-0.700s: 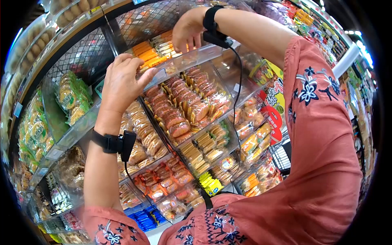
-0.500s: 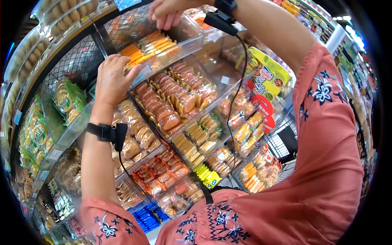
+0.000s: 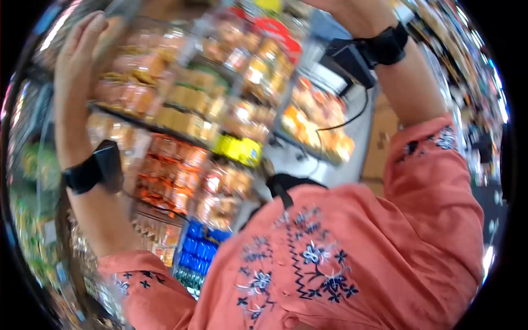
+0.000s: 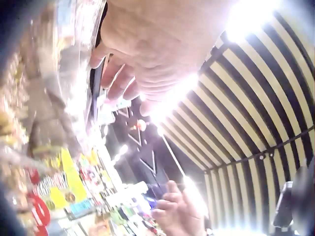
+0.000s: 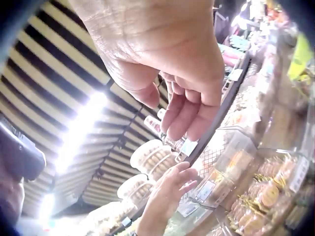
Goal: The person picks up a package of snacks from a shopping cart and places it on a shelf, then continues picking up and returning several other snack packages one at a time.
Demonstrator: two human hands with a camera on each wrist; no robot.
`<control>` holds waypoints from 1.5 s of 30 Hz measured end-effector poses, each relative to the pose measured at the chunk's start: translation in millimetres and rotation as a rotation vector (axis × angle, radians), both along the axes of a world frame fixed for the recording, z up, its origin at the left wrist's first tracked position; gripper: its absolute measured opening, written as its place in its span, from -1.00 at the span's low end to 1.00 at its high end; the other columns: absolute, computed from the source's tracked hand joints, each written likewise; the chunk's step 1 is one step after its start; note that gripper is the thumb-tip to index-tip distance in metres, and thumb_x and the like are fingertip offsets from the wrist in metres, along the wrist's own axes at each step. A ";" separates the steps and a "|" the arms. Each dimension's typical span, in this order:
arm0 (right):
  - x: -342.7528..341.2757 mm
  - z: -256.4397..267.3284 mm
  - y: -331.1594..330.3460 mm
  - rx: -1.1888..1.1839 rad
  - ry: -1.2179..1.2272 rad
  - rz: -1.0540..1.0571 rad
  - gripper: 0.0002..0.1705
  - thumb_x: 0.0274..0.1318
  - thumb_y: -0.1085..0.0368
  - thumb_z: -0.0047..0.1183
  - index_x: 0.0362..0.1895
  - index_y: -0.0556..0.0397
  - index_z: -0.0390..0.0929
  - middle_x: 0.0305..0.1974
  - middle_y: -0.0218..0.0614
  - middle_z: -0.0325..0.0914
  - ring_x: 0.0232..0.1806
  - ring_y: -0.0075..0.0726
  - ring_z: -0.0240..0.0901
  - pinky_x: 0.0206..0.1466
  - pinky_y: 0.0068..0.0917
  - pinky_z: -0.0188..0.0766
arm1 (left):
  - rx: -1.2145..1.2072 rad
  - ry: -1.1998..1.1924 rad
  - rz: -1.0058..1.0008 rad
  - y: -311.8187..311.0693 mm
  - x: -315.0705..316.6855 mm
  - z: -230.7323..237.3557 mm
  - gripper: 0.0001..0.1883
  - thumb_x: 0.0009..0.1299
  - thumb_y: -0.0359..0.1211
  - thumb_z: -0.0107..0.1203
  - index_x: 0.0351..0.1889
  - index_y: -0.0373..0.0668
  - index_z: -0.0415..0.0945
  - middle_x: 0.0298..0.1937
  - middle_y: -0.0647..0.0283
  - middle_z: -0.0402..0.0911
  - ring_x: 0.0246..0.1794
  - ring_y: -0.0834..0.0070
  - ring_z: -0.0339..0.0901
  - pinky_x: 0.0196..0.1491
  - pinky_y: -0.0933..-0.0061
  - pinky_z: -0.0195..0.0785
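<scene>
My left hand (image 3: 82, 55), blurred at the top left of the head view, is raised beside the bins of packaged biscuits (image 3: 135, 71). Its fingers look fairly straight and hold nothing; the right wrist view shows this left hand (image 5: 165, 199) by the front of an upper clear bin (image 5: 206, 189). My right hand (image 5: 167, 73) hangs in the air with loosely bent fingers and nothing in them. Only its wrist side shows at the top edge of the head view. Behind it, the right wrist view has a bin of wrapped round biscuits (image 5: 268, 194).
Lower bins hold orange-red packets (image 3: 170, 170), yellow packets (image 3: 237, 149) and blue packets (image 3: 201, 247). A red sign (image 3: 279, 38) stands at the shelf's right end. Round tubs (image 5: 153, 157) stand on the upper shelf. Black cables hang from both wrist cameras.
The head view has swung downward and blurred. My right hand, earlier over the upper bin with orange packets, has moved away rightward and mostly out of the head view. The left hand stays raised by the shelf.
</scene>
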State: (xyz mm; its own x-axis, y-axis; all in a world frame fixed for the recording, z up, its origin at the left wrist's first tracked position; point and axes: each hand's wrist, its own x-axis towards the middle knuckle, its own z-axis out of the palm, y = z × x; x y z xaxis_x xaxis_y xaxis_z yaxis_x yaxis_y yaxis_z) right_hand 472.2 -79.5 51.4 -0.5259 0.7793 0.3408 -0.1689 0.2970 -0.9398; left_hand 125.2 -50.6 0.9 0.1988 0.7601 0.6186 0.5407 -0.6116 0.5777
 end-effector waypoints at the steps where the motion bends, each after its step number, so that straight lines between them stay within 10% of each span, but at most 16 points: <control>1: 20.5 -19.4 -16.2 -0.081 0.050 -0.043 -0.67 0.42 0.15 -0.03 0.05 0.15 0.48 -0.14 -0.16 0.65 -0.16 -0.29 0.64 -0.03 -0.31 0.61 | -0.173 -0.130 -0.041 -9.6 30.4 -10.1 -0.61 0.53 -0.16 0.07 0.15 -0.23 0.58 0.05 0.25 0.64 0.15 0.49 0.53 0.25 0.46 0.28; 5: 92.4 -106.9 -83.2 -0.387 0.251 -0.358 -0.74 0.36 0.21 0.01 -0.07 0.17 0.46 -0.24 -0.15 0.65 -0.31 -0.30 0.63 -0.22 -0.38 0.60 | -0.493 -0.176 -0.317 -38.9 124.9 -63.5 -0.47 0.44 0.04 0.15 0.15 -0.17 0.58 -0.02 0.29 0.68 0.07 0.58 0.55 0.16 0.44 0.30; 7: 153.2 -173.7 -108.2 -0.322 0.129 -0.445 -0.56 0.34 0.08 0.00 0.07 0.19 0.50 -0.01 -0.10 0.60 -0.06 -0.26 0.57 0.06 -0.27 0.54 | -0.679 -0.164 -0.342 -50.7 171.2 -105.4 -0.48 0.46 0.05 0.12 0.13 -0.18 0.58 -0.06 0.29 0.68 0.05 0.54 0.56 0.11 0.43 0.33; 14: 266.3 -268.3 -216.7 -0.697 0.218 -0.865 -0.59 0.39 0.12 -0.02 0.12 0.17 0.44 -0.13 -0.23 0.58 -0.10 -0.31 0.57 0.04 -0.34 0.56 | -1.233 -0.237 -0.484 -94.3 304.0 -247.7 -0.56 0.49 -0.05 0.13 0.11 -0.19 0.50 -0.05 0.26 0.65 -0.05 0.49 0.62 -0.04 0.43 0.48; 25: 370.3 -344.7 -314.3 -0.992 0.358 -0.991 -0.67 0.32 0.19 0.02 -0.01 0.20 0.45 -0.16 -0.15 0.59 -0.14 -0.23 0.59 -0.04 -0.27 0.60 | -1.714 -0.334 -0.487 -158.4 459.7 -395.5 -0.48 0.47 -0.08 0.14 0.21 -0.26 0.38 0.12 0.13 0.53 0.10 0.32 0.56 0.02 0.31 0.54; 29: 385.9 -357.5 -328.2 -1.034 0.349 -0.985 -0.68 0.32 0.19 0.03 -0.02 0.20 0.45 -0.16 -0.14 0.59 -0.14 -0.23 0.59 -0.04 -0.26 0.60 | -1.686 -0.350 -0.420 -166.1 480.5 -433.6 -0.46 0.46 -0.06 0.13 0.20 -0.31 0.39 0.23 -0.01 0.46 0.23 0.22 0.47 0.13 0.21 0.48; 37: 382.0 -392.1 -339.2 -1.153 0.355 -0.957 -0.70 0.31 0.22 0.06 -0.02 0.18 0.45 -0.15 -0.11 0.57 -0.15 -0.18 0.58 -0.05 -0.23 0.62 | -1.563 -0.036 -0.312 -172.3 501.4 -498.3 -0.48 0.38 -0.05 0.24 0.13 -0.23 0.53 -0.11 0.28 0.64 -0.14 0.40 0.56 -0.08 0.38 0.42; 45: 376.3 -403.3 -322.6 -1.236 0.293 -0.893 -0.68 0.32 0.18 0.05 0.00 0.14 0.47 -0.15 -0.17 0.57 -0.14 -0.25 0.56 -0.02 -0.26 0.59 | -1.029 0.394 -0.387 -173.5 513.3 -497.7 -0.43 0.35 -0.06 0.18 0.09 -0.40 0.53 -0.02 -0.17 0.66 0.02 0.00 0.62 0.08 0.17 0.45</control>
